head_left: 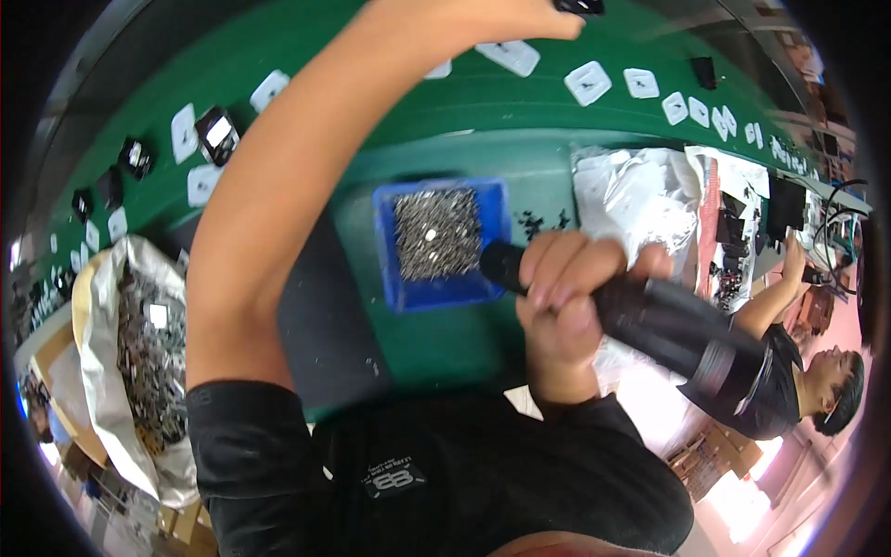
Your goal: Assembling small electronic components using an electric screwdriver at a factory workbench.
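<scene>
My right hand (571,283) is wrapped round a black electric screwdriver (682,334), held slantwise with its dark nose toward a blue bin (441,295). The bin holds a heap of small metal screws (436,232), and the nose overlaps its right edge in the view. Stretched across to the far side of the bench, my left hand (534,17) is partly cut off by the top edge. A small black part (579,6) shows at its fingertips, which seem closed on it. Small black pieces (543,223) lie right of the bin.
White trays (587,84) with small parts line the green surface beyond. A dark mat (329,316) lies left of the bin, a sack of metal parts (153,362) farther left. Plastic bags (640,200) lie at right, where another person (789,371) works.
</scene>
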A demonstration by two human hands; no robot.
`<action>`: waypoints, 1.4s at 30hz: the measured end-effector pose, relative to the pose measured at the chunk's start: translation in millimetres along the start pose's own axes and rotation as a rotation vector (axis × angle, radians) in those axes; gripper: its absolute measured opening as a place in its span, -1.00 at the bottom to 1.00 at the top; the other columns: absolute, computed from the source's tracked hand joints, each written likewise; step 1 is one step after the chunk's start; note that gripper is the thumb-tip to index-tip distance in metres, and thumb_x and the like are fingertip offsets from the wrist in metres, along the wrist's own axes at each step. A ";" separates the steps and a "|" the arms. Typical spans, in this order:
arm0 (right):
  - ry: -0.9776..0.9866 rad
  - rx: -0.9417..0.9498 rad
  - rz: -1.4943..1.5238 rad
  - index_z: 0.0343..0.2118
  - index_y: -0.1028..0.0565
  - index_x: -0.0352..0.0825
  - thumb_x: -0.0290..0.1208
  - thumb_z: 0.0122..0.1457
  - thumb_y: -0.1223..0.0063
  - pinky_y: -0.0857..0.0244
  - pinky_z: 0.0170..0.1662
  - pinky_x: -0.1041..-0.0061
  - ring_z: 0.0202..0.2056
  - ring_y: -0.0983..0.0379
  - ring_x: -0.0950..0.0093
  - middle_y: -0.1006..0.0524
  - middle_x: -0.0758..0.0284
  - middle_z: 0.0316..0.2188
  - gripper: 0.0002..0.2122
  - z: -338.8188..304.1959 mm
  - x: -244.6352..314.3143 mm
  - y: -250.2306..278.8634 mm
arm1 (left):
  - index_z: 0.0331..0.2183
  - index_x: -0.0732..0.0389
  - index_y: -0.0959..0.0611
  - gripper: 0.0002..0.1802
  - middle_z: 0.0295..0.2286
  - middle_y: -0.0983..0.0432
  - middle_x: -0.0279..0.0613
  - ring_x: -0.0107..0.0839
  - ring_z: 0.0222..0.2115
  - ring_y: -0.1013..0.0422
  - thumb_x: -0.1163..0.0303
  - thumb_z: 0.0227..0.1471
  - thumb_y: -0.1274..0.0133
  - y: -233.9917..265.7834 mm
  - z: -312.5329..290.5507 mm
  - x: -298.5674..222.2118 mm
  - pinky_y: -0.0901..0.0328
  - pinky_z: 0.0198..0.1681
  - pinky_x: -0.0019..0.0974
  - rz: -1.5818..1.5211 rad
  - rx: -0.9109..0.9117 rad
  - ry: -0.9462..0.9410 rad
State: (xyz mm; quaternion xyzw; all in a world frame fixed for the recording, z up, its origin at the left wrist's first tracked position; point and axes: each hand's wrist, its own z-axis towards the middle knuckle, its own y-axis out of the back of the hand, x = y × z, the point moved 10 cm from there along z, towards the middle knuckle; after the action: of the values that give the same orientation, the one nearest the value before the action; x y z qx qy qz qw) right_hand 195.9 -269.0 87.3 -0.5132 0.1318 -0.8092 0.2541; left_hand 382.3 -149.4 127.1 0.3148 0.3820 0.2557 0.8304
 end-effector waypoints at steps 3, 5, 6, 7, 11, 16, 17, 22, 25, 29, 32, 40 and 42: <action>0.042 -0.091 -0.020 0.17 -0.08 -0.09 -0.51 0.09 -0.09 -0.26 -0.45 0.47 -0.59 -0.26 0.54 -0.31 0.46 -0.58 -0.40 9.5 -0.3 5.7 | 0.01 0.44 -0.38 -0.21 -0.09 -0.39 0.23 0.08 -0.06 -0.34 0.21 -0.25 -0.22 89.0 -83.7 -11.7 -0.24 0.06 -0.11 0.007 -0.023 0.283; 0.104 -0.113 -0.018 0.17 -0.08 -0.10 -0.47 0.11 -0.07 -0.25 -0.45 0.49 -0.60 -0.24 0.56 -0.30 0.45 -0.58 -0.42 10.0 0.1 4.6 | 0.03 0.23 -0.45 -0.26 -0.12 -0.45 0.04 -0.02 -0.12 -0.40 0.43 -0.30 -0.25 122.0 -164.2 -25.7 -0.29 -0.02 -0.17 0.235 -0.179 0.244; 0.086 -0.116 -0.016 0.17 -0.08 -0.12 -0.45 0.12 -0.07 -0.24 -0.46 0.49 -0.61 -0.23 0.57 -0.29 0.45 -0.59 -0.42 10.0 -1.5 5.0 | 0.06 0.25 -0.43 -0.19 -0.12 -0.44 0.01 -0.05 -0.10 -0.39 0.48 -0.36 -0.24 123.8 -197.6 -27.5 -0.27 0.01 -0.17 0.287 -0.107 0.338; 0.083 -0.107 -0.030 0.17 -0.07 -0.14 -0.45 0.12 -0.05 -0.24 -0.46 0.46 -0.61 -0.23 0.57 -0.29 0.44 -0.59 -0.42 9.9 -1.7 5.8 | 0.04 0.29 -0.42 -0.17 -0.11 -0.40 0.04 0.02 -0.07 -0.34 0.50 -0.41 -0.26 119.6 -229.3 -28.1 -0.25 0.03 -0.13 0.213 -0.050 0.450; 0.087 -0.059 0.057 0.20 -0.02 -0.18 -0.50 0.11 0.02 -0.22 -0.42 0.43 -0.59 -0.21 0.57 -0.28 0.43 -0.55 -0.40 5.9 -7.6 -12.0 | 0.06 0.26 -0.40 -0.18 -0.03 -0.35 0.08 0.03 0.02 -0.28 0.50 -0.38 -0.22 95.1 -336.3 -37.0 -0.20 0.11 -0.09 0.128 0.156 0.718; 0.049 -0.071 0.006 0.18 -0.12 -0.18 -0.51 0.07 0.00 -0.15 -0.39 0.47 -0.56 -0.18 0.60 -0.25 0.45 -0.55 -0.43 0.5 -4.4 6.0 | 0.13 0.17 -0.37 -0.15 0.04 -0.29 0.05 -0.01 0.04 -0.27 0.48 -0.30 -0.24 97.7 -348.3 -47.8 -0.20 0.11 -0.14 0.068 0.081 0.697; 0.042 -0.059 -0.014 0.17 -0.14 -0.18 -0.51 0.07 0.00 -0.13 -0.39 0.48 -0.56 -0.17 0.61 -0.25 0.45 -0.55 -0.44 -1.6 -4.9 7.6 | 0.12 0.16 -0.39 -0.18 0.02 -0.32 0.05 -0.02 0.02 -0.29 0.46 -0.28 -0.25 110.0 -349.5 -51.6 -0.23 0.08 -0.15 0.114 0.059 0.689; 0.003 -0.066 -0.014 0.18 -0.16 -0.17 -0.49 0.10 0.05 -0.12 -0.36 0.48 -0.54 -0.17 0.61 -0.24 0.46 -0.55 -0.47 -5.8 -4.6 15.5 | -0.34 0.29 -0.63 -0.84 -0.37 -0.53 -0.05 -0.08 -0.36 -0.48 0.53 -0.08 -0.16 206.3 -422.9 -36.1 -0.36 -0.28 -0.16 0.605 0.006 1.079; 0.016 -0.054 -0.012 0.19 -0.15 -0.17 -0.47 0.11 0.06 -0.12 -0.36 0.47 -0.54 -0.17 0.61 -0.23 0.46 -0.55 -0.47 -6.9 -2.8 13.9 | -0.34 0.31 -0.64 -0.81 -0.38 -0.51 -0.04 -0.06 -0.36 -0.44 0.48 -0.10 -0.19 215.8 -454.2 -34.0 -0.34 -0.27 -0.15 0.597 0.035 1.156; 0.025 -0.038 -0.029 0.21 -0.10 -0.17 -0.46 0.12 0.07 -0.12 -0.37 0.48 -0.54 -0.17 0.61 -0.23 0.45 -0.53 -0.44 -8.0 -3.5 2.0 | -0.35 0.33 -0.63 -0.78 -0.40 -0.49 -0.03 -0.12 -0.41 -0.45 0.52 -0.14 -0.23 216.7 -461.7 -37.2 -0.34 -0.31 -0.19 0.546 0.021 1.203; 0.021 0.018 -0.002 0.22 -0.07 -0.16 -0.44 0.14 0.08 -0.13 -0.38 0.49 -0.54 -0.19 0.61 -0.24 0.45 -0.52 -0.44 -10.5 -1.2 -2.4 | -0.39 0.33 -0.61 -0.82 -0.45 -0.51 -0.08 -0.22 -0.48 -0.47 0.56 -0.14 -0.24 221.3 -456.8 -35.0 -0.35 -0.40 -0.31 0.535 -0.045 1.205; 0.026 0.077 0.034 0.14 -0.24 -0.19 -0.45 0.12 0.06 -0.09 -0.34 0.50 -0.51 -0.19 0.63 -0.27 0.47 -0.51 -0.53 -2.0 1.6 -18.5 | -0.40 0.32 -0.61 -0.87 -0.42 -0.57 -0.13 -0.38 -0.48 -0.51 0.62 -0.09 -0.20 187.6 -437.8 -32.5 -0.39 -0.37 -0.41 0.192 -0.176 1.091; 0.026 0.071 0.039 0.18 -0.17 -0.18 -0.47 0.12 0.06 -0.15 -0.35 0.48 -0.53 -0.21 0.61 -0.29 0.45 -0.51 -0.48 -2.5 1.5 -10.0 | -0.39 0.32 -0.60 -0.85 -0.37 -0.56 -0.14 -0.42 -0.44 -0.50 0.64 -0.11 -0.20 152.5 -394.9 -33.2 -0.39 -0.35 -0.43 0.056 -0.137 0.985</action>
State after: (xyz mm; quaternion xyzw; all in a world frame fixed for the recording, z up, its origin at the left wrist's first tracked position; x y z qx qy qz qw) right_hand 190.4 -261.6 92.1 -0.4904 0.1163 -0.8149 0.2863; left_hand 20.9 60.2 50.9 0.1113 0.7025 0.4207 0.5631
